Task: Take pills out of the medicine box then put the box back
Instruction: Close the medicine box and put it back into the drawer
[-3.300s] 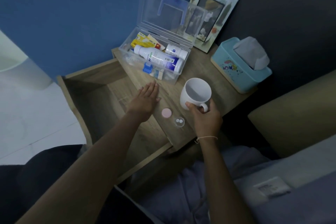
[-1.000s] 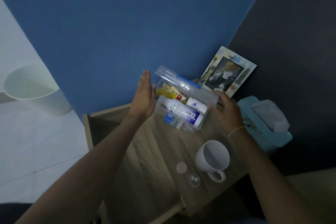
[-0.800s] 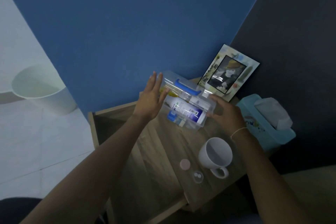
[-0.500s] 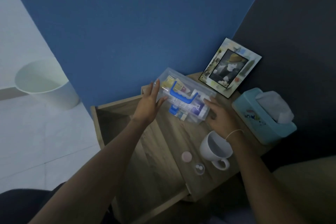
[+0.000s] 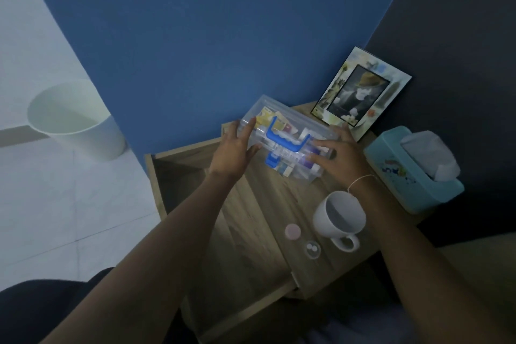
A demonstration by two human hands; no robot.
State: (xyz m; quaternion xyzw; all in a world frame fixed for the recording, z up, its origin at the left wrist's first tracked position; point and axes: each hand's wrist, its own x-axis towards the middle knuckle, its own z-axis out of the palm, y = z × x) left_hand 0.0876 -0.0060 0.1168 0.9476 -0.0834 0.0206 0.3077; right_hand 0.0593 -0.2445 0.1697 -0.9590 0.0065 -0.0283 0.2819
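Note:
The clear plastic medicine box (image 5: pixel 296 123) with a blue handle sits at the back of the wooden nightstand (image 5: pixel 268 204), its lid down. My left hand (image 5: pixel 233 149) presses against its left end, fingers spread. My right hand (image 5: pixel 333 156) rests on its right front corner, fingers over the lid. Two white pills lie in a small clear cap (image 5: pixel 312 249) near the front edge, beside a pink cap (image 5: pixel 292 231).
A white mug (image 5: pixel 339 216) stands just below my right wrist. A teal tissue box (image 5: pixel 413 170) sits at the right, a framed photo (image 5: pixel 363 91) leans at the back. An open drawer (image 5: pixel 178 173) lies at the left; a white bin (image 5: pixel 75 120) stands on the floor.
The box lid went from open to closed under both hands. My right hand left the mug and moved to the box; my left hand moved from the tabletop to the box's left end.

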